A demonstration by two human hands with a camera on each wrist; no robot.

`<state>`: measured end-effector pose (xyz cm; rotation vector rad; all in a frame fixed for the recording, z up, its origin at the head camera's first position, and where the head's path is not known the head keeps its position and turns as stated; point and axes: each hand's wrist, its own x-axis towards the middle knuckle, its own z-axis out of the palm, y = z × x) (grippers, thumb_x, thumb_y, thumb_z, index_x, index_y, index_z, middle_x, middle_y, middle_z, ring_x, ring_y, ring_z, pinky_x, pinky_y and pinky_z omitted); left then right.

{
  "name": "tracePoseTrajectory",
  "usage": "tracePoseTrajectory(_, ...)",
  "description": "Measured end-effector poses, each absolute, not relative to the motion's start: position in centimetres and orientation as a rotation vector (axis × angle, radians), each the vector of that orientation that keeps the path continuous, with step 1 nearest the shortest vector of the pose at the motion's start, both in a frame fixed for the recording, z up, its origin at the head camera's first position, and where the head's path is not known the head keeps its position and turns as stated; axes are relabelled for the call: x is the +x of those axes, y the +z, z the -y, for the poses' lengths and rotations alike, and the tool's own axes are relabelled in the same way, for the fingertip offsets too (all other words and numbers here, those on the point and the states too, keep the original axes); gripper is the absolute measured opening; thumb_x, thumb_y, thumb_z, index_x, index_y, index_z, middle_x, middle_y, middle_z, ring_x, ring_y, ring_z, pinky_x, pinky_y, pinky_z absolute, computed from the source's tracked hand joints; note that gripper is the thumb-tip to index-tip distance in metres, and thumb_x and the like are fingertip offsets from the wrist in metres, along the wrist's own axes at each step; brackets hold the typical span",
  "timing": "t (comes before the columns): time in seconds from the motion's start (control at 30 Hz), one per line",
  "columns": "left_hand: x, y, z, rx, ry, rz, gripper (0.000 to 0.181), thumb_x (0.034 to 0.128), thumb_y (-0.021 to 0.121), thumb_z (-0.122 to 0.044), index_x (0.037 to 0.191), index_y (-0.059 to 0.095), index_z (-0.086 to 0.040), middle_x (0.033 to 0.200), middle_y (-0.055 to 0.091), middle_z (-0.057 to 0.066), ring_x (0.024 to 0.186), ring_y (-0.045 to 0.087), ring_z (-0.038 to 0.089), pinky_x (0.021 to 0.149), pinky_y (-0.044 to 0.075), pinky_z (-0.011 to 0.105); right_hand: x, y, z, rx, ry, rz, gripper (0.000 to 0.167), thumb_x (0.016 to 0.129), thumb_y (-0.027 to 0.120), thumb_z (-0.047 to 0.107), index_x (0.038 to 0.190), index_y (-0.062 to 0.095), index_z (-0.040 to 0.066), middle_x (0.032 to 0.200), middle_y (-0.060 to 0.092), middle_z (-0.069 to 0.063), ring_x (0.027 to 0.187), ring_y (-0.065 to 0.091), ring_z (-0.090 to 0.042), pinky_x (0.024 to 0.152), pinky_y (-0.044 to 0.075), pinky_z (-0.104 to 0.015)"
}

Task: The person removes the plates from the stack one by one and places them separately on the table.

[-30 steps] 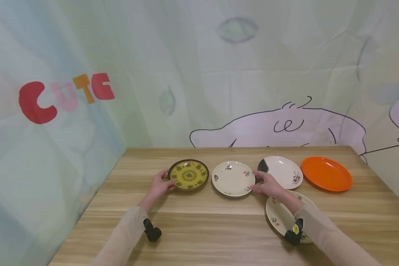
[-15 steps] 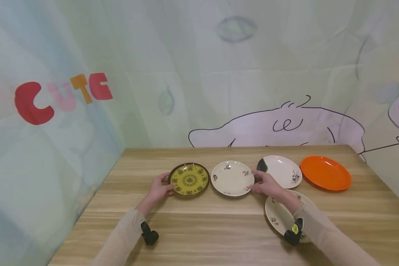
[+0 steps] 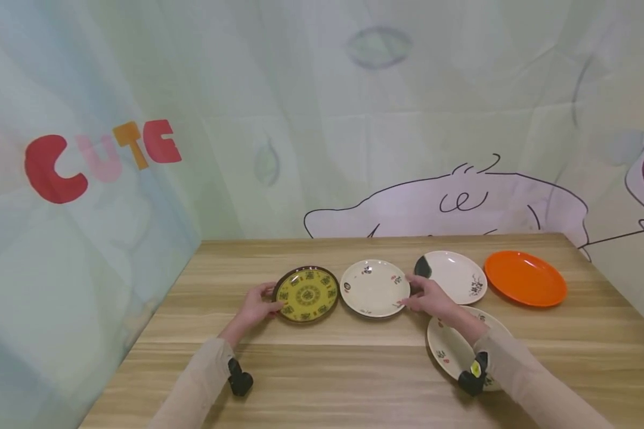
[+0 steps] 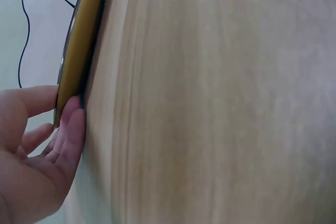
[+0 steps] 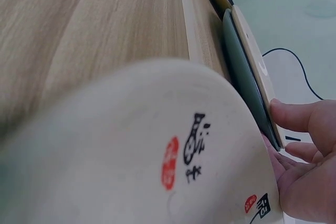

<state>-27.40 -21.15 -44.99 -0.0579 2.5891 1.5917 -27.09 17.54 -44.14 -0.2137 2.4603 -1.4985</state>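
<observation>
A yellow-green plate with a dark rim (image 3: 307, 294) is at the left of the row, its left edge pinched by my left hand (image 3: 256, 307), thumb on the rim. In the left wrist view that hand (image 4: 39, 156) has its fingers under the plate's edge (image 4: 83, 40). Just right of it, my right hand (image 3: 432, 298) holds the right edge of a cream plate with small motifs (image 3: 374, 288). The right wrist view shows the right thumb on the cream plate (image 5: 256, 59), with a greenish plate surface (image 5: 242, 69) directly beneath it.
Behind the right hand lies a white plate with a dark green patch (image 3: 456, 277), and right of that an orange plate (image 3: 526, 279). Another cream plate (image 3: 453, 348) sits nearer, partly under the right forearm. A printed curtain (image 3: 257, 119) hangs behind the wooden table (image 3: 322, 381).
The yellow-green plate and my left hand have shifted slightly toward the near side and right. My right hand and the cream plate hold nearly the same place.
</observation>
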Motion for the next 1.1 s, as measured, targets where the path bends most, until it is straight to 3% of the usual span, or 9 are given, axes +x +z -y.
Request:
tracePoseTrajectory(0.27,-27.1,-44.7,21.3,-0.067,1.512,-2.622,0.059,0.0782,0.065,0.002,0.131,0.038,0.007,0.116,0.049,0.029,0.078,0.061,0.022,0.064,0.055,0.028,-27.0,-44.2,-17.4,-0.209,-1.493,-2.457,0.073,0.081,0.066,0.01,0.138,0.025,-0.009,0.133,0.037,-0.03,0.083,0.058,-0.015,0.067,0.052,-0.026)
tracePoseTrajectory(0.53,-27.4,-43.9,21.6,-0.033,1.277,-2.785,0.056,0.0767,0.069,-0.01,0.125,0.045,0.006,0.115,0.054,0.024,0.102,0.054,0.033,0.088,0.047,0.042,-27.0,-44.2,-17.5,-0.221,-1.502,-2.457,0.074,0.08,0.067,0.009,0.138,0.024,-0.01,0.133,0.037,-0.031,0.083,0.059,-0.017,0.067,0.052,-0.026)
tracePoseTrajectory(0.87,-28.1,-41.3,19.6,-0.04,0.971,-2.998,0.051,0.081,0.066,-0.02,0.124,0.049,0.003,0.115,0.055,0.021,0.103,0.053,0.032,0.086,0.046,0.045,-27.0,-44.2,-17.4,-0.211,-1.497,-2.446,0.074,0.08,0.067,0.008,0.138,0.024,-0.009,0.134,0.036,-0.031,0.081,0.058,-0.016,0.067,0.052,-0.026)
tracePoseTrajectory(1.1,-28.6,-40.4,16.5,0.1,0.963,-3.009,0.05,0.0813,0.066,-0.021,0.123,0.051,0.001,0.114,0.057,0.018,0.102,0.054,0.029,0.088,0.046,0.043,-27.0,-43.9,-17.5,-0.224,-1.486,-2.453,0.075,0.081,0.067,0.009,0.138,0.023,-0.01,0.133,0.035,-0.032,0.083,0.058,-0.017,0.068,0.052,-0.027)
